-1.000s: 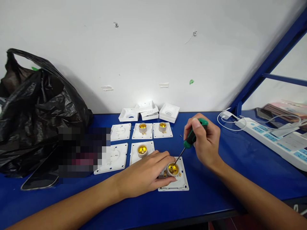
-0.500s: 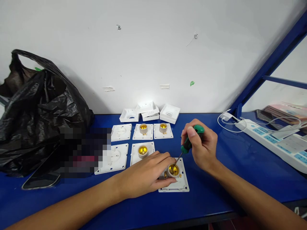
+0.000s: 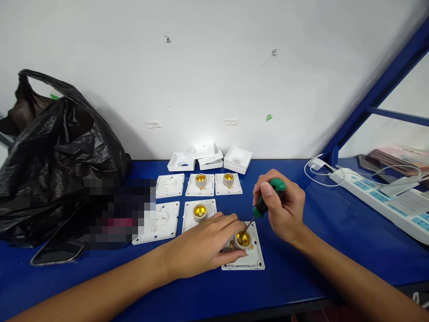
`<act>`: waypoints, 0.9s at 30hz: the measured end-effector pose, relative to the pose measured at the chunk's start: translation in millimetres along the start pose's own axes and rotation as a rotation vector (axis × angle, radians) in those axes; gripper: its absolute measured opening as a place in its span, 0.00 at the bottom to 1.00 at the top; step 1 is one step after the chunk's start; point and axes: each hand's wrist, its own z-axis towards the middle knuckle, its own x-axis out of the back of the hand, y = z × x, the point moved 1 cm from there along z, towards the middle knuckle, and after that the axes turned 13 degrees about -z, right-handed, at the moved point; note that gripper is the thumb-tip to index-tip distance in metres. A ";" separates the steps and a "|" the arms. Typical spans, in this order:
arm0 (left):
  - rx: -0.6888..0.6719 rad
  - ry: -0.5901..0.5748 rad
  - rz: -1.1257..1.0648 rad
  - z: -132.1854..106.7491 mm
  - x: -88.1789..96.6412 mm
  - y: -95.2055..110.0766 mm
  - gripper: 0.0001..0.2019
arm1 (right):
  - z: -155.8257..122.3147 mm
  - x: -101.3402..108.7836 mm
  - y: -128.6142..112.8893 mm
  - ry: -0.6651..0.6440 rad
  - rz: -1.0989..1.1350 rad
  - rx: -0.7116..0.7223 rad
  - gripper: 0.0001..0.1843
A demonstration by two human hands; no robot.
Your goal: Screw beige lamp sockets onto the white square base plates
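Observation:
Thumb and fingers of my left hand (image 3: 214,241) close around a lamp socket (image 3: 242,239) with a brass-coloured inside, holding it on a white square base plate (image 3: 256,257). My right hand (image 3: 283,205) grips a screwdriver (image 3: 273,190) with a green and black handle. Its thin shaft slants down to the left, and the tip reaches into the socket; the exact contact point is too small to make out. Behind my left hand, another base plate (image 3: 211,205) bears its own socket (image 3: 200,212). My fingers hide part of the held socket's left side.
Farther back lie more base plates (image 3: 170,185), two with sockets, and several white box covers (image 3: 237,157) against the wall. A black plastic bag (image 3: 67,134) and a phone (image 3: 56,250) are at left. At right are a power strip (image 3: 378,197) and a blue metal frame (image 3: 375,94).
Both hands keep their holds on the socket and the screwdriver. The screwdriver handle shifts very slightly; the rest of the scene looks the same apart from a tiny camera movement.

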 end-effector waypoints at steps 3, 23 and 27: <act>0.001 0.002 -0.015 -0.5 0.2 0.1 0.16 | -0.2 -0.1 0.1 0.001 0.001 0.011 0.14; -0.009 0.085 -0.057 -3.8 -0.1 -2.2 0.16 | 0.3 -1.0 0.5 -0.066 -0.069 0.032 0.15; -0.118 0.062 0.004 -3.7 -0.9 -3.1 0.14 | 0.1 -0.3 1.1 -0.061 -0.064 0.034 0.15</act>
